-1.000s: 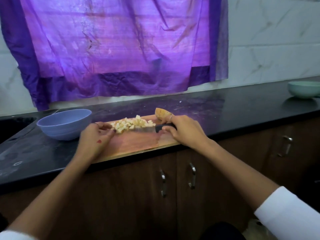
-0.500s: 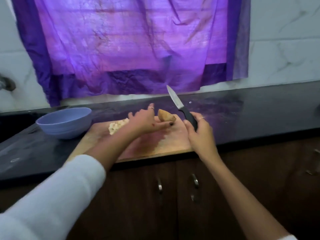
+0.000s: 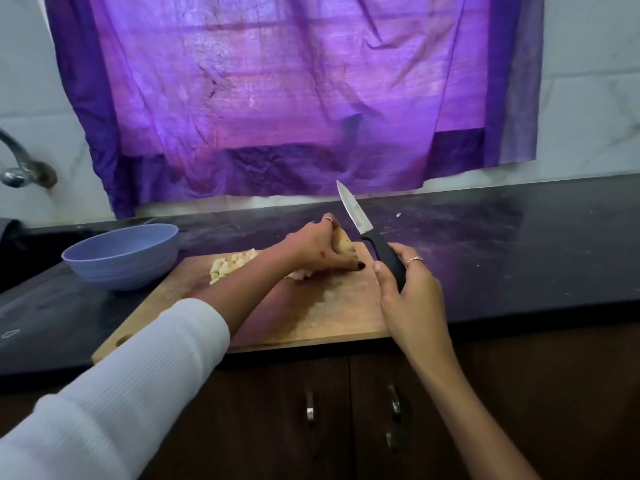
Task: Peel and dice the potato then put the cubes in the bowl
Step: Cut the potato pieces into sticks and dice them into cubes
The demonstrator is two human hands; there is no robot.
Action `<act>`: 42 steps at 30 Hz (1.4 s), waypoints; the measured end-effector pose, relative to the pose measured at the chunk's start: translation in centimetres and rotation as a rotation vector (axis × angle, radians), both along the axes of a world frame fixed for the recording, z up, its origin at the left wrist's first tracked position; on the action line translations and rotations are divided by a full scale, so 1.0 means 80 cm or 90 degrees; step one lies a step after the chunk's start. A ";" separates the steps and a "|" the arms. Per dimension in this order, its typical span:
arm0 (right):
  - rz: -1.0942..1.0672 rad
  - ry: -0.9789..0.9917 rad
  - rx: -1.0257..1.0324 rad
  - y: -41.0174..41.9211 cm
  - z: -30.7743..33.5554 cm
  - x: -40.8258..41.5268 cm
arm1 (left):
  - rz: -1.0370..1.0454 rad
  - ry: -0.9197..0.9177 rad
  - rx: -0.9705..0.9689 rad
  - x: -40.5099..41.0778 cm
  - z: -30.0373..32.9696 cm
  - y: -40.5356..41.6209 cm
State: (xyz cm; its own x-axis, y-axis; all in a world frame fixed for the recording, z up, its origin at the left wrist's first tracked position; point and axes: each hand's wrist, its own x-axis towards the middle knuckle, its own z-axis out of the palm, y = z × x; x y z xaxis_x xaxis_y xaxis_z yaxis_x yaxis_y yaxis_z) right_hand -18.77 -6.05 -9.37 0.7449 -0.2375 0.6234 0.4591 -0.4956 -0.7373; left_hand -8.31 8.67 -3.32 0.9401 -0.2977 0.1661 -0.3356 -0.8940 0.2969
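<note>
A piece of potato (image 3: 343,244) is seen at about 1 o'clock on the board (image 3: 332,317), near its far right corner. Its exposed side is tan and rough-looking, so skin appears to be left there. A pile of pale yellow cubes (image 3: 231,266) lies on the board at about 11 o'clock, well apart from the bowl (image 3: 121,256), which stands off the board on the counter (image 3: 519,251) at 9 o'clock. The bowl is lavender-blue, and its inside cannot be made out from this angle.

Most of the potato is covered by the left hand (image 3: 317,247), so its full shape and the extent of peeling cannot be told. Part of the cube pile is hidden behind the left forearm. A small pale bit shows under the left wrist, too obscured to be identified. The board's near left corner, with a hole in it, is partly covered by the white sleeve (image 3: 114,393).

The potato is gripped by the left hand, fingers curled over its top and thumb laid low on the board side; a ring is worn on one finger. The knife (image 3: 370,237) is held by the right hand (image 3: 410,289), fingers wrapped round the black handle, a ring visible there as well. The blade is raised clear of the board and tilted, its tip pointing toward 11 o'clock, just beside the potato at 3 o'clock of it, not touching.
</note>
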 end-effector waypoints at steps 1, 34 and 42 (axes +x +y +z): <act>0.002 -0.003 0.003 0.000 -0.001 0.000 | -0.015 0.010 -0.005 0.006 0.002 0.001; 0.280 0.555 0.059 0.074 0.091 -0.071 | -0.051 0.016 0.175 -0.149 0.012 0.173; 0.362 0.725 0.157 0.078 0.073 -0.053 | -0.043 -0.101 0.021 -0.146 -0.025 0.169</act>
